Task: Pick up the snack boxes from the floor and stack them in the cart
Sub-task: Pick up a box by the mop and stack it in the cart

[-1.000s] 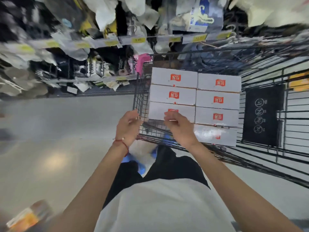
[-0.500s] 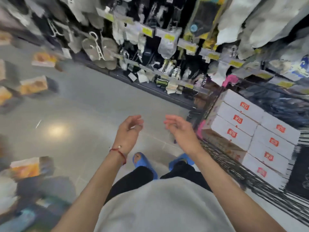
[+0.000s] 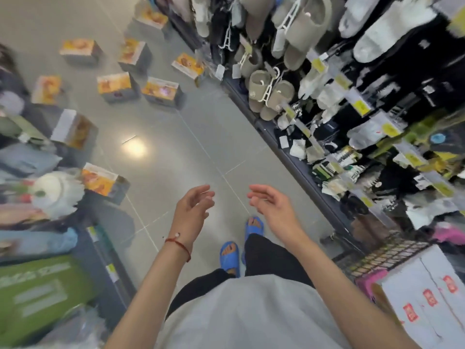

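Note:
Several snack boxes with orange-yellow faces lie scattered on the grey floor ahead and to the left. The nearest snack box (image 3: 102,182) lies left of my hands; others sit farther off, such as one (image 3: 162,91) and one (image 3: 116,86). My left hand (image 3: 192,212) and my right hand (image 3: 273,206) hover empty over the floor, fingers apart, palms facing each other. The black wire cart (image 3: 382,253) is at the lower right, with stacked white boxes bearing red labels (image 3: 425,295) inside it.
A shelf rack (image 3: 314,102) hung with slippers and socks runs along the right side of the aisle. Shelving with soft goods and a green package (image 3: 42,295) lines the left. My blue sandals (image 3: 230,256) stand on the floor tiles below my hands.
My hands have left the white boxes in the cart and hang empty. My view has swung left from the cart to the aisle floor, bringing the scattered snack boxes into sight.

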Motion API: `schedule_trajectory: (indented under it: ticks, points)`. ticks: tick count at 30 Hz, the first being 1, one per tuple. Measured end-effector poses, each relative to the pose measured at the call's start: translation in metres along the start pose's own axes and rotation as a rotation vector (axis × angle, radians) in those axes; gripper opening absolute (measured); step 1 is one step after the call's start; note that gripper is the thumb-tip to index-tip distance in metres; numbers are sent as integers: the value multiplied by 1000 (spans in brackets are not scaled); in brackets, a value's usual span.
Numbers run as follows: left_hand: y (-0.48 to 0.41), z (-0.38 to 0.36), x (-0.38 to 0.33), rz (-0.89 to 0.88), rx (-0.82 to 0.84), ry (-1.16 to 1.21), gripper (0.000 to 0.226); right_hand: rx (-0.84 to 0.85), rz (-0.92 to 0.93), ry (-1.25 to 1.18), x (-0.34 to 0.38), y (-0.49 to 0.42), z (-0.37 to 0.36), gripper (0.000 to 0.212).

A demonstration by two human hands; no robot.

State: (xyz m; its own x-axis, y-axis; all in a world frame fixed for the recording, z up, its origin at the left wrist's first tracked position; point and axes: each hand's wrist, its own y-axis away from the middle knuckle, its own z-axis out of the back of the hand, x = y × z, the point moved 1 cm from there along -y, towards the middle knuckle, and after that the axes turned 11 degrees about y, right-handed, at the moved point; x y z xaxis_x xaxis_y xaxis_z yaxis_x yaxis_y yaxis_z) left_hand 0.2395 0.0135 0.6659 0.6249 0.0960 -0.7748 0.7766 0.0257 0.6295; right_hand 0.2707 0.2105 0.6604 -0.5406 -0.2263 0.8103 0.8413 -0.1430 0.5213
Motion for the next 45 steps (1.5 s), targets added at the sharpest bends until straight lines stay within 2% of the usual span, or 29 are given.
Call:
schedule_trajectory:
  ticks: [9,15,20,27,34,45]
  points:
    - [-45,36,-42,-4,-292,138,28,279,66,65,71,-102,-56,26]
    - [-74,38,-74,-22,-409,233,28,496,122,178,119,-151,-82,25]
    - [-90,54,-84,-20,-514,341,27,609,147,270,150,-184,-113,25]
    - [-132,119,-95,0,-626,483,27,692,159,387,195,-234,-188,26]
    - [-197,226,-127,25,-675,569,27,705,173,490,248,-284,-296,27]
    - [-269,365,-172,150,-710,619,26,761,73,565,305,-342,-449,26]
